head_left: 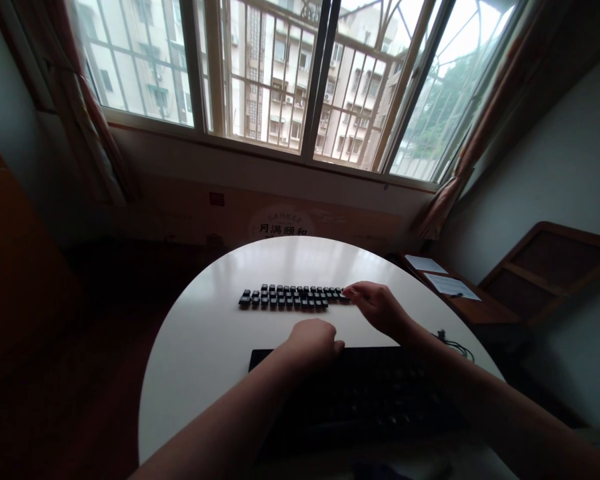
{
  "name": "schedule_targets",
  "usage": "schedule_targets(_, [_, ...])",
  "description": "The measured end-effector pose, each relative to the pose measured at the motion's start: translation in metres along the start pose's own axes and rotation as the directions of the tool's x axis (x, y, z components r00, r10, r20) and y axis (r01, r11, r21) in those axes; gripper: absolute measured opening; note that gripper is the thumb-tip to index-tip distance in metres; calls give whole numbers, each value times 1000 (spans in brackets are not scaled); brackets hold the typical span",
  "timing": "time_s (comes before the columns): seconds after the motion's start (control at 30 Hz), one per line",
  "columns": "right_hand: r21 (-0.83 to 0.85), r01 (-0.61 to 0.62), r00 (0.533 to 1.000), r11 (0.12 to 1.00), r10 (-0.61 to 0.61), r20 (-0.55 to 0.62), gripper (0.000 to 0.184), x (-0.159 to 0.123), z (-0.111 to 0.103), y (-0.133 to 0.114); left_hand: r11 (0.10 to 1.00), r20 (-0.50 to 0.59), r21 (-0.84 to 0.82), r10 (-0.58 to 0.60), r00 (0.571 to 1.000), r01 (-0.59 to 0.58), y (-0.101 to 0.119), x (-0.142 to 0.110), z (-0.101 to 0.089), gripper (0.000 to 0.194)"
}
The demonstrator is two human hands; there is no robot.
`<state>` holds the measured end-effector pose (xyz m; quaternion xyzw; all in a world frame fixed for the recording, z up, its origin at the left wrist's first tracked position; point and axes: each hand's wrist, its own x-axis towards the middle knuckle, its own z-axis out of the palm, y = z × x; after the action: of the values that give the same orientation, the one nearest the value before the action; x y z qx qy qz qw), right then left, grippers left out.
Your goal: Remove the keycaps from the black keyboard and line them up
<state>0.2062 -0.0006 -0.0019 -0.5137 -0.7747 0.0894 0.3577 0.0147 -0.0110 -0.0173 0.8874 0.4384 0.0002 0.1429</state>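
Note:
Small black keycaps (286, 295) stand in neat rows on the white table. At the right end of these rows is my right hand (377, 303), its thumb and fingertips pinched together at a keycap (346, 298). Nearer to me lies a black keyboard (375, 393), dark and partly covered by my forearms. My left hand (313, 339) hovers at or just over the keyboard's far edge, fingers curled in and thumb to the right. What those curled fingers hold, if anything, is hidden.
The round white table (190, 353) curves away on both sides. A black cable (453, 343) lies coiled at its right. Beyond it, papers (450, 285) rest on a low wooden surface beside a wooden chair back (545, 267). Barred windows (280, 80) stand behind.

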Motion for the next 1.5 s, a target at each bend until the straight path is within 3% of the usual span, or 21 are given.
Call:
schedule_targets(0.1, [177, -69, 996, 982, 77, -42, 59, -34, -35, -7, 1000, 37, 2, -1, 999, 1, 3, 0, -4, 39])
schedule_targets(0.17, [286, -189, 979, 940, 204, -25, 72, -60, -52, -6, 1000, 37, -1, -5, 999, 5, 4, 1, -5, 40])
schedule_targets(0.27, [467, -398, 915, 789, 377, 143, 70, -93, -61, -3, 1000, 46, 16, -8, 999, 7, 5, 2, -7, 40])
schedule_targets(0.33, [526, -482, 875, 700, 407, 261, 55, -107, -58, -2, 1000, 57, 23, -8, 998, 7, 5, 2, -7, 41])
schedule_targets(0.43, [549, -509, 861, 663, 392, 324, 37, -115, -45, -4, 1000, 58, 26, -17, 998, 15, 5, 4, -7, 42])
schedule_targets(0.67, [654, -453, 873, 606, 449, 189, 21, -115, -14, -5, 999, 47, 48, -11, 999, 9, 3, 6, -5, 42])
schedule_targets(0.83, [675, -420, 864, 607, 494, 93, 18, -120, -6, -1, 999, 41, 50, 20, 999, -22, 1, 7, -4, 41])
schedule_targets(1.2, [642, -468, 852, 607, 503, 146, 19, -117, -2, 0, 999, 45, 46, 25, 999, -27, -1, 8, -3, 40])
schedule_targets(1.5, [356, -337, 939, 872, 336, 65, 21, -126, -5, -9, 999, 42, 28, 21, 999, -22, -1, 9, -3, 41])
